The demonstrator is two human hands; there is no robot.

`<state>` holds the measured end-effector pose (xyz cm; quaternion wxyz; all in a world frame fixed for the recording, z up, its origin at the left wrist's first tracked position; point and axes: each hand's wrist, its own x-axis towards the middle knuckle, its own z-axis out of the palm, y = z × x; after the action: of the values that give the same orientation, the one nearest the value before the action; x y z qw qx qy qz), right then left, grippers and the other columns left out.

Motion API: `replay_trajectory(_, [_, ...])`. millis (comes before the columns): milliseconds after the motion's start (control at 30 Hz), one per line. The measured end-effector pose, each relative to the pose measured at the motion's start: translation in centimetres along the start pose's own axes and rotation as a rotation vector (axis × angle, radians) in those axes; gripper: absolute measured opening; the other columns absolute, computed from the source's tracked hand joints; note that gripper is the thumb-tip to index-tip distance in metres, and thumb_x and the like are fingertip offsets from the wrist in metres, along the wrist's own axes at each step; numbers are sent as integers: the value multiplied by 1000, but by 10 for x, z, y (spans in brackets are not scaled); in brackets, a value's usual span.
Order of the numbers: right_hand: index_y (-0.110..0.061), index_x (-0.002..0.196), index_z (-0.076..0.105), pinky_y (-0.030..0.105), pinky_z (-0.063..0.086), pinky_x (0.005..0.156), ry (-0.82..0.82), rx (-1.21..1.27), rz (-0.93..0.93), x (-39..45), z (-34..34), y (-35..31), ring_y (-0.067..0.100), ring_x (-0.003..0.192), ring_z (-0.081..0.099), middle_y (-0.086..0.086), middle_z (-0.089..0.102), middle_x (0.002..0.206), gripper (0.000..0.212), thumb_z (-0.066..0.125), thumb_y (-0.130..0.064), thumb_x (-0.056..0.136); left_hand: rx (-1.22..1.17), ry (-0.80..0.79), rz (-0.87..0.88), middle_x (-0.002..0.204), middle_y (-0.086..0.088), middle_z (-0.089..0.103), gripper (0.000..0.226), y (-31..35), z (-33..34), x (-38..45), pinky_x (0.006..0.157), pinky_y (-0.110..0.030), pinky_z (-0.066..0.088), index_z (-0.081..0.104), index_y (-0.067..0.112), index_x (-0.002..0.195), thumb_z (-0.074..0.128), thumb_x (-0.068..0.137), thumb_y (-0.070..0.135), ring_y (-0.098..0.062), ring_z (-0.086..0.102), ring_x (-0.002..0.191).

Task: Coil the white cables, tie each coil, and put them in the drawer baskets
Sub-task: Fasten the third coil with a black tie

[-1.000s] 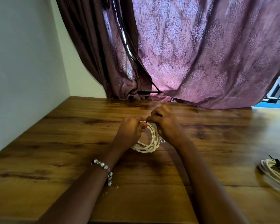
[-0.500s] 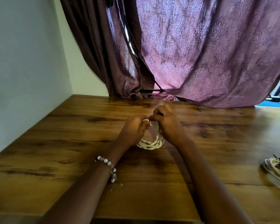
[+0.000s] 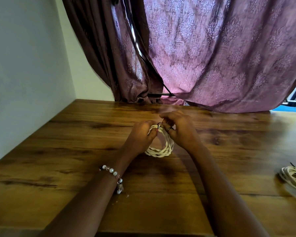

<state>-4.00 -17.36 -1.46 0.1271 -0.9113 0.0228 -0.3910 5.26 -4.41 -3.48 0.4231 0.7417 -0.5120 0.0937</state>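
Both forearms reach up from the lower edge and converge at the frame's centre. The left hand (image 3: pixel 141 135) has its fingers curled, thumb tip pressed inward. The right hand (image 3: pixel 179 129), just beside it, pinches with curled fingers, knuckles raised toward the top.

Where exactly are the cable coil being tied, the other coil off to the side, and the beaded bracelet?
cable coil (image 3: pixel 161 152), head view, on its near white loops below the hands.
second coil (image 3: pixel 292 179), head view, on its white strands at the right table edge.
beaded bracelet (image 3: pixel 111 170), head view, on a pale bead at the left wrist.
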Motion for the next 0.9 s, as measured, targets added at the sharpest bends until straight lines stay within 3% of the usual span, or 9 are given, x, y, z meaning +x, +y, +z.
replay_trajectory(167, [-3, 98, 71, 26, 46, 66, 26, 48, 26, -1, -1, -1, 13, 69, 56, 9, 68, 80, 25, 73, 2, 74, 7, -3, -3, 99, -8, 70, 23, 0, 1, 0, 75, -31, 45, 67, 7, 109, 52, 93, 13, -20, 63, 90])
replay_trajectory(400, [0, 99, 70, 32, 49, 69, 23, 17, 75, 2, -1, -9, 24, 73, 61, 9, 69, 80, 32, 71, 4, 68, 35, 27, -7, 98, -10, 69, 23, 1, 4, 0, 69, -24, 36, 66, 5, 109, 51, 93, 12, -22, 62, 89])
replay_trajectory(500, [-1, 103, 68, 18, 45, 65, 38, 91, 182, 2, 1, -10, 18, 70, 60, 2, 65, 76, 32, 69, 5, 72, 51, 46, 18, 95, -13, 70, 21, 2, 5, 1, 70, -27, 37, 66, 3, 106, 51, 93, 10, -25, 63, 87])
replay_trajectory(600, [-2, 102, 67, 22, 49, 66, 47, 212, 298, 2, 3, -10, 15, 66, 61, -2, 63, 70, 29, 70, 6, 74, 70, 65, 19, 99, -15, 69, 23, 4, 5, 1, 71, -22, 34, 65, 1, 110, 52, 93, 9, -26, 62, 92])
replay_trajectory(767, [-4, 98, 67, 18, 50, 64, 116, 336, 454, 3, 6, -8, -4, 55, 56, -10, 61, 64, 27, 68, 9, 75, 99, 75, 0, 110, -17, 67, 28, 8, 8, 2, 80, -25, 35, 62, 1, 117, 50, 95, 13, -28, 60, 102])
replay_trajectory(833, [-6, 95, 67, 24, 52, 65, 143, 419, 497, 3, 8, -8, -1, 56, 58, -6, 63, 63, 26, 65, 11, 75, 115, 81, -8, 112, -17, 66, 29, 9, 10, 2, 83, -27, 35, 61, 0, 119, 49, 96, 14, -29, 59, 105])
replay_trajectory(900, [-4, 94, 66, 31, 53, 67, 137, 530, 541, 3, 7, -8, 12, 62, 62, 3, 65, 67, 24, 65, 13, 77, 123, 94, -20, 113, -18, 66, 30, 9, 10, 1, 85, -28, 35, 60, 0, 119, 49, 96, 15, -29, 59, 106])
